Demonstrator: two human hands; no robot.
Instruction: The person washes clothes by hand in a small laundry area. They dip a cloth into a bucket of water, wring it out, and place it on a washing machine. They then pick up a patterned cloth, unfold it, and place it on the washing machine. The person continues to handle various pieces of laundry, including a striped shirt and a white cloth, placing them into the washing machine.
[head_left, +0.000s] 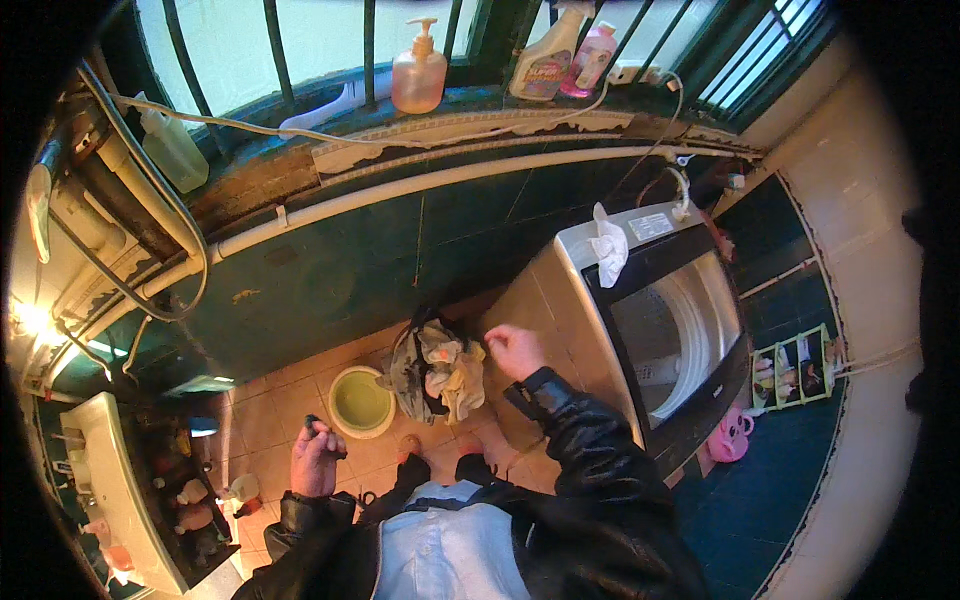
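Observation:
My left hand (316, 457) is raised at the lower left, fingers curled, with a small dark thing at its fingertips; I cannot tell what it is. Right of it on the tiled floor stands a round basin (362, 403) with a pale rim. Beside the basin is a heap of crumpled clothes (442, 367), light and dark. My right hand (516, 350) is loosely curled just right of the heap, in front of the washing machine's side; whether it holds anything cannot be told. A white cloth (610, 246) lies on the top edge of the top-loading washing machine (536, 307).
A washbasin (135, 487) stands at the left above a cabinet with bottles. A pump bottle (418, 79), a spray bottle (551, 56) and a pink bottle (590, 64) stand on the window sill. A wire rack (793, 369) and a pink container (727, 437) hang at the right.

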